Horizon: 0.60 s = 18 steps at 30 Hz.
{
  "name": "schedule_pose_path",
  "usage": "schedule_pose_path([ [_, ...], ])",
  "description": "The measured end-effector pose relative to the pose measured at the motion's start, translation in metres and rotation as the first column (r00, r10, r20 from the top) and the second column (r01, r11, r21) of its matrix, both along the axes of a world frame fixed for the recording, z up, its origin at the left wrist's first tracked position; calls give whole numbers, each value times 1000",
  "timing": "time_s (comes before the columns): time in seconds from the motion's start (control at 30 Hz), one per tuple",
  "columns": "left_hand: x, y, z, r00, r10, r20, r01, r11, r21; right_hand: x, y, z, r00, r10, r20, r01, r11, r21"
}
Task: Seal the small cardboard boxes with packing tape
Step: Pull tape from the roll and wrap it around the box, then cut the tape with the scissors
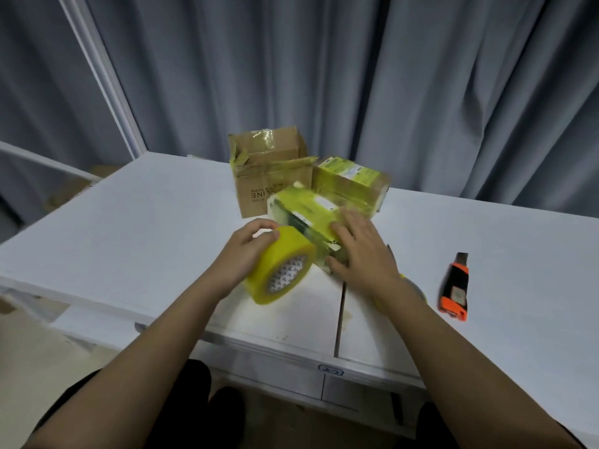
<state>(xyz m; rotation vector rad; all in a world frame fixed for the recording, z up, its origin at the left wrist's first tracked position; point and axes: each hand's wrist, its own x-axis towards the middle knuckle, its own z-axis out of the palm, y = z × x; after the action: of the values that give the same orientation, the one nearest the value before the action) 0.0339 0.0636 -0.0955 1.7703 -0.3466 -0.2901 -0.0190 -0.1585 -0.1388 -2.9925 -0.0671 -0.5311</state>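
A small box wrapped in yellow tape (pixel 304 212) lies on the white table (pixel 136 222) in front of me. My right hand (pixel 363 251) rests flat on its near end, fingers spread and thumb against its side. My left hand (pixel 243 254) grips a big roll of yellow packing tape (pixel 280 270), held on edge right beside the box, with a strip of tape running from the roll onto the box. A second taped box (pixel 353 183) sits just behind, to the right.
A larger brown carton (pixel 269 170) with loose flaps stands at the back of the table. An orange and black utility knife (pixel 455 286) lies to the right of my right hand. Another tape roll (pixel 418 290) peeks out behind my right wrist. Grey curtains hang behind.
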Motion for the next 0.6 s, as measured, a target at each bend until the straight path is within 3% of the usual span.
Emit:
schedule_pose_path([
  [0.07,7,4,-5,998,58,32,-59,998,34,8,-4,-4,993,30,-114,-36,998,-46],
  [0.17,10,7,-10,995,80,65,-82,996,34,15,-7,-4,991,-14,-136,-13,980,-199],
  [0.3,15,-3,-8,992,68,111,-67,998,-9,9,-10,-2,983,-123,-138,79,954,-289],
  [0.6,22,7,-10,994,-10,108,-16,972,236,-4,-9,-10,961,-242,-134,200,941,-272],
])
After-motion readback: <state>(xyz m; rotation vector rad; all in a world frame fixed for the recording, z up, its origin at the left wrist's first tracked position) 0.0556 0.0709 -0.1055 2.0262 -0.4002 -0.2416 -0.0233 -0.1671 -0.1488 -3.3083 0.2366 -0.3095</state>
